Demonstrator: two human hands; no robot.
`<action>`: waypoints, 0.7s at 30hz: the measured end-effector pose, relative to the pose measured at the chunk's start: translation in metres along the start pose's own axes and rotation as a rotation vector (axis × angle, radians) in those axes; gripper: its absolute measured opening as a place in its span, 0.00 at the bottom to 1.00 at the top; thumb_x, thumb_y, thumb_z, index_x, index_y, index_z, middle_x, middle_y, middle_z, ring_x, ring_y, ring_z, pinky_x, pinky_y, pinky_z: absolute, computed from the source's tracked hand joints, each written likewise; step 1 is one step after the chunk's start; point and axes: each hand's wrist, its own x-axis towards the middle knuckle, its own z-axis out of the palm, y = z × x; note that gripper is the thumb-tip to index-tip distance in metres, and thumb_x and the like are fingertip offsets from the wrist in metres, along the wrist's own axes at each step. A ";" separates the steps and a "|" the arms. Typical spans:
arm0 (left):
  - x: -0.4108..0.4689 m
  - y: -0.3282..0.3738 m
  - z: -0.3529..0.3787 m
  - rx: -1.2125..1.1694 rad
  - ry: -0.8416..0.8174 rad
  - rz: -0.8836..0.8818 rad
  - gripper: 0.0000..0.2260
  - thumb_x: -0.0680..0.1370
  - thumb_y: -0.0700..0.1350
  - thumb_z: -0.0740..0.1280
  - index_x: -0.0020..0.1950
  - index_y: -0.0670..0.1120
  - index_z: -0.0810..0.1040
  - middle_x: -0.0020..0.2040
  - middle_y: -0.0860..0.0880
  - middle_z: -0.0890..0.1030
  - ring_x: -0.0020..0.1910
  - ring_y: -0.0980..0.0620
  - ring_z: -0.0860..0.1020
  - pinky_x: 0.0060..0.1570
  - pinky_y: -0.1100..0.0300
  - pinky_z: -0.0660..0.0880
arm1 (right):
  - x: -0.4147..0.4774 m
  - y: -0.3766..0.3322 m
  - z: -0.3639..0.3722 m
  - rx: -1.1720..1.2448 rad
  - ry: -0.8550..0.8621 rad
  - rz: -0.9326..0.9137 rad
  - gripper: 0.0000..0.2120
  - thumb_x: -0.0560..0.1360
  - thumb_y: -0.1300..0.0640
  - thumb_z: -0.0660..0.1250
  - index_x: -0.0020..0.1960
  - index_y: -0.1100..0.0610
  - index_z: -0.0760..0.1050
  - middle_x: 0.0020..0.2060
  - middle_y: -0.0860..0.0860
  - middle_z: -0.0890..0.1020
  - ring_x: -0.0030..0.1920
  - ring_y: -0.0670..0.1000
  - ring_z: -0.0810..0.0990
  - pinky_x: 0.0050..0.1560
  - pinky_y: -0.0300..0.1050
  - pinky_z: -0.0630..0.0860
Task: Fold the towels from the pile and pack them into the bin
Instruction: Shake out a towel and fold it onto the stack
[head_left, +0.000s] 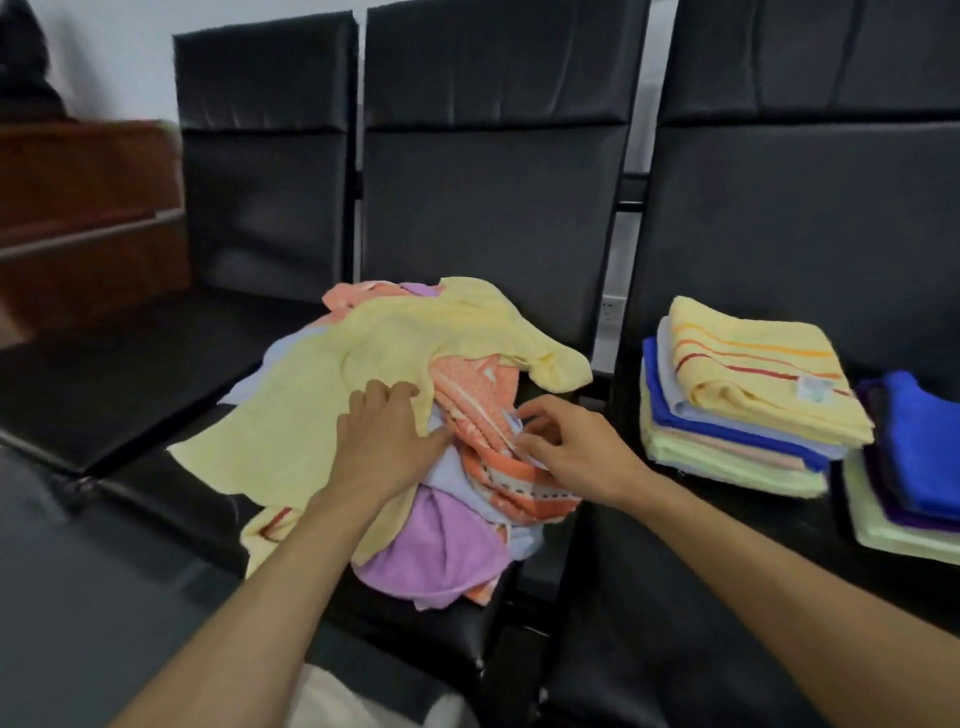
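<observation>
1. On the seat of the middle black chair (493, 208) lies the pile of towels (441, 551).
2. Folded towels (743, 400) rest in two stacks on the right chair (805, 208).
3. Left hand (384, 436) grips the yellow towel (322, 415) on top, fingers curled into it.
4. Right hand (566, 447) pinches the edge of the orange patterned towel (488, 415).

The chairs (498, 197) wear black leather-like upholstery — smooth, faintly glossy, lightly creased. The pile of towels (363, 364) is soft matt cloth with a nubby terry weave; the purple towel (441, 551) looks finer, almost fleecy. The cabinet (88, 208) at left is reddish wood — slightly polished.
</observation>
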 end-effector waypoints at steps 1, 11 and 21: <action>0.000 -0.009 0.003 0.023 -0.059 -0.007 0.22 0.76 0.54 0.68 0.67 0.47 0.73 0.62 0.44 0.71 0.63 0.44 0.68 0.60 0.53 0.66 | 0.003 -0.005 0.005 0.013 0.002 0.001 0.15 0.78 0.53 0.65 0.65 0.52 0.73 0.54 0.48 0.81 0.54 0.46 0.79 0.50 0.36 0.71; 0.002 0.003 -0.009 -0.374 0.244 0.038 0.05 0.80 0.37 0.58 0.47 0.45 0.70 0.46 0.46 0.76 0.44 0.46 0.74 0.42 0.53 0.69 | 0.004 -0.020 -0.002 0.048 0.044 0.012 0.12 0.79 0.53 0.64 0.62 0.53 0.76 0.56 0.45 0.80 0.54 0.44 0.77 0.53 0.37 0.71; -0.019 0.034 -0.030 -1.103 -0.039 0.123 0.08 0.83 0.43 0.58 0.47 0.48 0.74 0.41 0.45 0.79 0.39 0.49 0.75 0.38 0.55 0.73 | 0.029 -0.062 -0.005 1.310 -0.137 0.524 0.27 0.79 0.39 0.58 0.63 0.62 0.74 0.61 0.61 0.79 0.62 0.63 0.77 0.60 0.58 0.75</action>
